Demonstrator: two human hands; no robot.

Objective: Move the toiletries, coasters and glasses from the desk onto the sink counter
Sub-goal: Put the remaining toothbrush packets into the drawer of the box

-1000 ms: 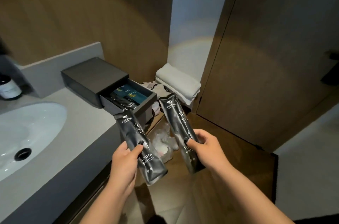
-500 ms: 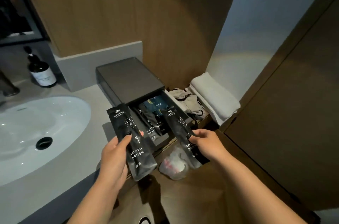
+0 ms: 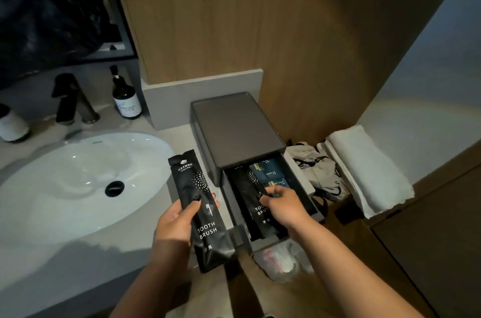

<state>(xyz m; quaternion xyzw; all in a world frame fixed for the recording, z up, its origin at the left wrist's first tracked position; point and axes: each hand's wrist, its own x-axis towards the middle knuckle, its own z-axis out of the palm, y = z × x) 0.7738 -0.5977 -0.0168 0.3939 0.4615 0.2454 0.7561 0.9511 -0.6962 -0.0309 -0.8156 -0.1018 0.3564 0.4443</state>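
While the left hand (image 3: 179, 221) grips one long black toothbrush sachet with white lettering (image 3: 201, 211) just left of centre, the right hand (image 3: 282, 203) is down inside the open dark grey drawer (image 3: 299, 179) of the boxy amenity holder (image 3: 234, 127), fingers curled and pinching a second black toothbrush sachet (image 3: 256, 203) that lies in the drawer's left half. Here's the relation that matters: the drawer runs from the frame's centre down toward the lower middle, and both sachets have their long axes running nearly the same way, the held one tilted slightly, top leaning toward the white oval basin (image 3: 78, 182) at the left. The left hand's sachet hangs over the pale grey sink counter (image 3: 125, 242), just beside the drawer's left wall, so it lies a short sideways step to the right from going in alongside its twin. Blue packets (image 3: 270, 173) fill the drawer's far right corner. I judge the left hand nearer and lined up.
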